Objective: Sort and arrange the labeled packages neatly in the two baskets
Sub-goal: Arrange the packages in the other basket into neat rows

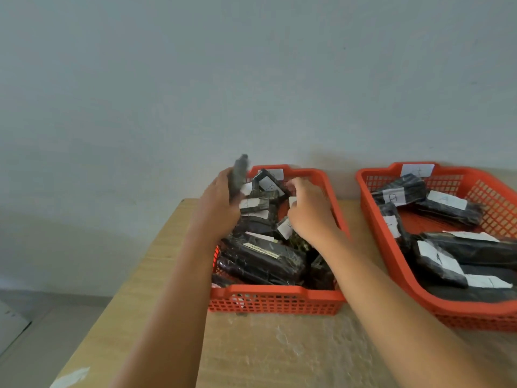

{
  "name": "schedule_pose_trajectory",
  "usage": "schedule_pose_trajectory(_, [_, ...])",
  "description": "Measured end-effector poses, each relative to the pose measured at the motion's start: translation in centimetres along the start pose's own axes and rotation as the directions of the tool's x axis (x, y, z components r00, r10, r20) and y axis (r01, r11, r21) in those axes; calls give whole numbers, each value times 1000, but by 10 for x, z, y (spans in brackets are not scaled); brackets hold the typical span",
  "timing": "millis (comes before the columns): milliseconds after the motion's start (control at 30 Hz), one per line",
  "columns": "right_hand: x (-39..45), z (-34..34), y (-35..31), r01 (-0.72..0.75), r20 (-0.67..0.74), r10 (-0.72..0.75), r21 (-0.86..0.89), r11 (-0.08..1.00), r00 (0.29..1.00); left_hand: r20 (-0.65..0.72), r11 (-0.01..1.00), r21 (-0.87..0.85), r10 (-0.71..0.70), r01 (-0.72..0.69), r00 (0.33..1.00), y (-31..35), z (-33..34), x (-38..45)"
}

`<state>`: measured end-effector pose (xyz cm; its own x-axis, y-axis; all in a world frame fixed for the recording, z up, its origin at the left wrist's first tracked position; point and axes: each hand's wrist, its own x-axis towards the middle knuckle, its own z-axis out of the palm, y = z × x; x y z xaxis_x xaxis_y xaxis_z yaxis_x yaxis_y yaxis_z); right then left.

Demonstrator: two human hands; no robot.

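Meanwhile, two orange plastic lattice baskets stand side by side on the pale wooden tabletop (268, 348). Over the left basket (277, 299), heaped with dark plastic-wrapped packages bearing white paper labels (261, 259), the left hand (221, 200) holds a blurred dark package (238, 175) upright in a curled grip. The right hand (309, 210) reaches into the heap, fingers curled; what they pinch cannot be told. The right basket (391, 264) holds packages labelled A (436, 259).
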<state>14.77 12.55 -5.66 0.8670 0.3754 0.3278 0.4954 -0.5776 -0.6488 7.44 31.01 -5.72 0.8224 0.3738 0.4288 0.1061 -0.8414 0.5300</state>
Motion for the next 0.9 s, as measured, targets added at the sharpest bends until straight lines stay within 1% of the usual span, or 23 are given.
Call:
schedule_pose_trajectory(33, [1,1,3,2,7,-2,-16,1000,1000,-34,996,-81,-48,45,998,1,0,2])
schedule_pose_trajectory(100, [2,1,6,2,-20,-2,-5,1000,1000,-96,983,-164,-101,84,990,3,0,6])
schedule_pose_trajectory(167, [2,0,7,11,-50,-10,10,1000,999,-124,984,-165,-86,65,989,3,-2,7])
schedule_pose_trajectory(300, [1,0,6,23,-41,-22,16,1000,999,-117,985,-152,-95,76,989,0,-2,8])
schedule_pose_trajectory(400, [0,-3,6,20,-73,-20,5,1000,997,-179,979,-192,-105,70,978,3,-4,8])
schedule_pose_trajectory(467, [0,-4,7,30,-107,-31,-13,999,994,-289,975,-220,-104,39,952,7,-8,6])
schedule_pose_trajectory(533, [0,-5,7,65,-143,-64,5,998,988,-413,962,-272,-140,24,900,9,-12,4])
schedule_pose_trajectory(567, [1,-5,5,91,-149,-84,41,995,985,-448,952,-304,-165,23,879,9,-14,4])
schedule_pose_trajectory(600, [0,-4,2,109,-134,-94,106,988,986,-452,939,-343,-185,21,873,9,-15,5])
schedule_pose_trajectory(633, [0,-3,-1,108,-94,-91,202,973,991,-430,921,-389,-197,16,881,10,-16,5])
schedule_pose_trajectory(700, [-2,-1,-9,54,24,-70,407,912,997,-342,885,-466,-186,6,921,16,-15,6])
schedule_pose_trajectory(733, [-3,0,-12,25,65,-63,471,882,996,-297,875,-484,-167,2,940,20,-13,6])
schedule_pose_trajectory(800, [-4,0,-15,-8,78,-42,544,839,996,-217,869,-495,-127,3,968,29,-11,8])
schedule_pose_trajectory(900, [-2,-22,-8,-82,61,56,626,775,997,-41,840,-540,-77,42,996,46,-13,14])
